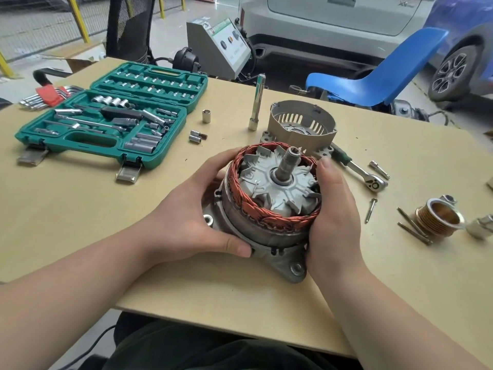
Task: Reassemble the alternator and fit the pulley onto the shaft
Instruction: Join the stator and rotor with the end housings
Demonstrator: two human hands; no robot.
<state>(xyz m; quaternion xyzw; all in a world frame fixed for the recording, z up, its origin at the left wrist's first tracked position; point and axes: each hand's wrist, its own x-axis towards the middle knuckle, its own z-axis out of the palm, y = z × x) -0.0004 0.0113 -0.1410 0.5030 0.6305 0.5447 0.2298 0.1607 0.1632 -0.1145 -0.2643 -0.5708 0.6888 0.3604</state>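
Half-built alternator (266, 209) held at the near middle of the table (80, 222), front cover not yet fitted.

The copper windings could be nicked, or the assembly tipped, if the grip slips. The windings ring a grey fan and upright threaded shaft (289, 161). It is gripped by the left hand (186, 217) and right hand (333, 217), fingers curled round it. The loose cover (301, 126) lies behind, the pulley (440, 217) far right.

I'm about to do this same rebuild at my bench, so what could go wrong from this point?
1. Both the left hand and right hand press against the exposed copper windings; the wire could get nicked.
2. Loose long bolts lie near the table edge and could roll away.
3. The front housing must drop over the threaded shaft; misalignment could jam it.
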